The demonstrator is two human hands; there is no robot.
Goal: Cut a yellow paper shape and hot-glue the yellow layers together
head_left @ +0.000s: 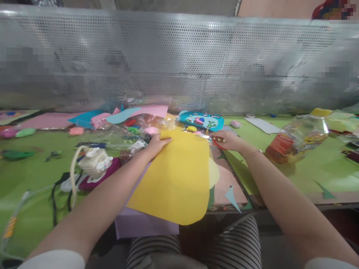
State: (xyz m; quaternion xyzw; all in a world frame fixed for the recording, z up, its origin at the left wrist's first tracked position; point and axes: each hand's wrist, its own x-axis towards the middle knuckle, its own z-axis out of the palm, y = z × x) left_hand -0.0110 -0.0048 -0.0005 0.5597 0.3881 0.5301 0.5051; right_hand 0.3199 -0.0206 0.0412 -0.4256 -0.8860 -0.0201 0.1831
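left hand (157, 144) pinches yellow sheet (176, 175) at its far corner, over desk (36, 172) front edge; right hand (231, 141) closed around red scissors (214, 139). best: sheet taut, short snips.

Craft workshop bench, green tabletop (42, 172), coloured foam sheets (50, 120), perforated metal screen (179, 63) behind

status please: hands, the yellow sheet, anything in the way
Left hand pinching yellow sheet at its top edge. Right hand on red-handled scissors, blades at sheet's top right corner. Clear plastic bag close beside left hand.
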